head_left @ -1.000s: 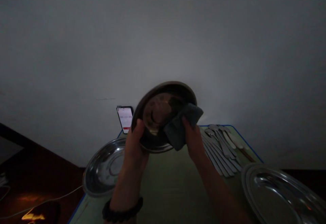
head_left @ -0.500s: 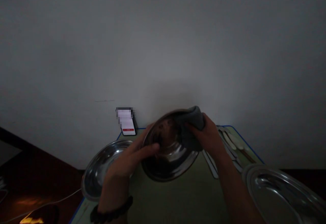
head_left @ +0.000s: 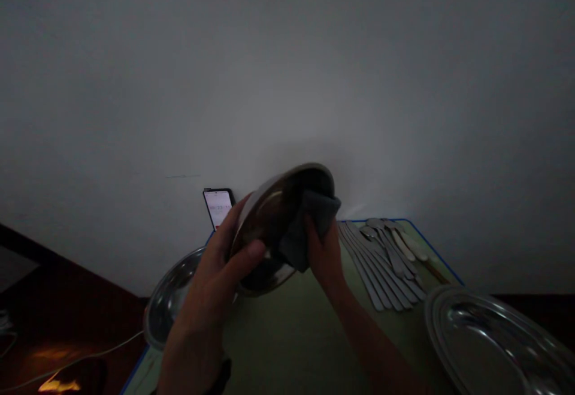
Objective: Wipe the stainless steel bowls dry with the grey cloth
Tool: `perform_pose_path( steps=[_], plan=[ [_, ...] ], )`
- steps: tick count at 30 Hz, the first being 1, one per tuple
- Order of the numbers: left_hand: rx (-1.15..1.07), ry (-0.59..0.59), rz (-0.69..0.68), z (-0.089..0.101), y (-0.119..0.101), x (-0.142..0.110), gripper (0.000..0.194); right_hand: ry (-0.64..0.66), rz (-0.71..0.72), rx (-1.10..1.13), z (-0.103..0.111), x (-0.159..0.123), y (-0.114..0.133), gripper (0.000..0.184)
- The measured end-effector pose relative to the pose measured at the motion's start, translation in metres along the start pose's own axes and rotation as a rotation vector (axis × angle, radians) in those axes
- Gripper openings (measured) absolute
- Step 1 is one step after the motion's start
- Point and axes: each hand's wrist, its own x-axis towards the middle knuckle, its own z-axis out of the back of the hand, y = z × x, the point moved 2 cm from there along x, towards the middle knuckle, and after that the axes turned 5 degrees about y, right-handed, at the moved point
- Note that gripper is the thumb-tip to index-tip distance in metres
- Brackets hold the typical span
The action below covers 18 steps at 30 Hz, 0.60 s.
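A shiny metal bowl (head_left: 265, 209) is held up in the air, tilted steeply with its inside facing right and toward me. My left hand (head_left: 224, 257) grips its left rim, thumb inside and the fingers behind. In my right hand (head_left: 323, 257) is a folded grey cloth (head_left: 299, 239), pressed against the inner right part of the bowl. The cloth hides some of the bowl's inside and rim. Behind my left wrist a second metal bowl (head_left: 164, 305) sits on the table's left side, partly covered by my forearm.
On the table (head_left: 287, 341), to the right, lies a fan of metal cutlery (head_left: 381, 269), spoons and light-handled pieces among it. An oval metal tray (head_left: 480, 347) is at the front right. A phone (head_left: 218, 203) leans on the wall (head_left: 287, 71). A white cable (head_left: 103, 353) runs at left.
The bowl has turned more sideways and risen slightly to the left. My right hand and cloth have moved left and a little down, uncovering more of the cutlery.
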Motion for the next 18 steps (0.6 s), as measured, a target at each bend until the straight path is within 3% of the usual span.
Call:
perform_pose_path(
  steps=[4,7,13,18],
  plan=[
    [-0.076,-0.145,-0.059,-0.002,0.001,0.009,0.07,0.186,-0.208,0.175,-0.019,-0.009,-0.013,0.054],
    [-0.142,-0.154,0.041,-0.001,0.004,0.013,0.074,0.265,-0.232,0.108,-0.003,0.003,-0.018,0.056],
    [-0.122,0.078,0.263,0.006,0.004,0.003,0.06,0.181,0.023,-0.327,0.047,0.03,0.006,0.041],
    [0.053,0.376,0.228,0.009,-0.002,-0.006,0.064,0.05,0.195,-0.525,0.058,0.028,0.028,0.03]
  ],
)
